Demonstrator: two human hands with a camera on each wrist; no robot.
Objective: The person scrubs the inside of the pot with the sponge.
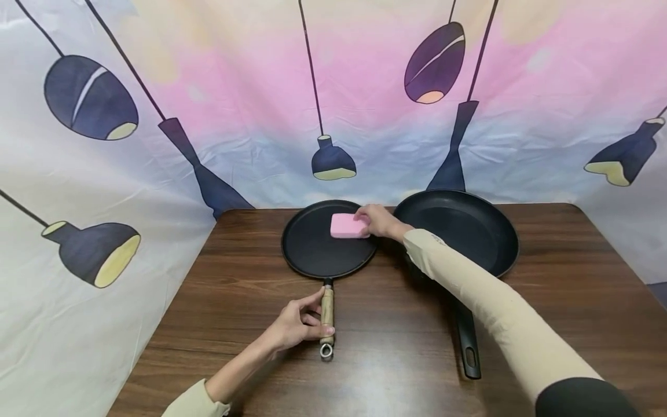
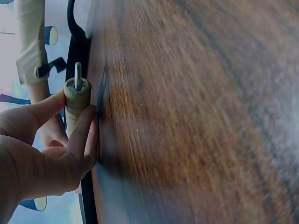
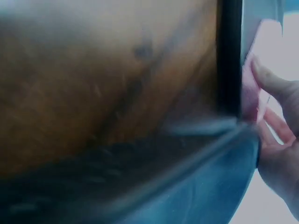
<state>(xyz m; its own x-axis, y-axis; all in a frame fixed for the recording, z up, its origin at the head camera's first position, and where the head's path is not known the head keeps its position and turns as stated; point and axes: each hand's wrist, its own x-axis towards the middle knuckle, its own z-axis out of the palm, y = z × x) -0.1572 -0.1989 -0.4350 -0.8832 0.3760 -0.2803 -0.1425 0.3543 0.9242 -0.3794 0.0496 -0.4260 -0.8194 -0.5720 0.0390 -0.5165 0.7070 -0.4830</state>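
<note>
Two pans sit on your worktop. Your left hand pinches the flat pan's wooden handle; your right hand clamps the pink sponge at its far right. Wiping looks barely started; the big pan seems untouched.

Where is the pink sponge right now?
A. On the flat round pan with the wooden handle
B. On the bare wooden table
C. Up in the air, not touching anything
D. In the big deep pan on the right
A: the pink sponge lies on the flat round pan, with the right hand on it, while the left hand holds that pan's wooden handle.
</note>
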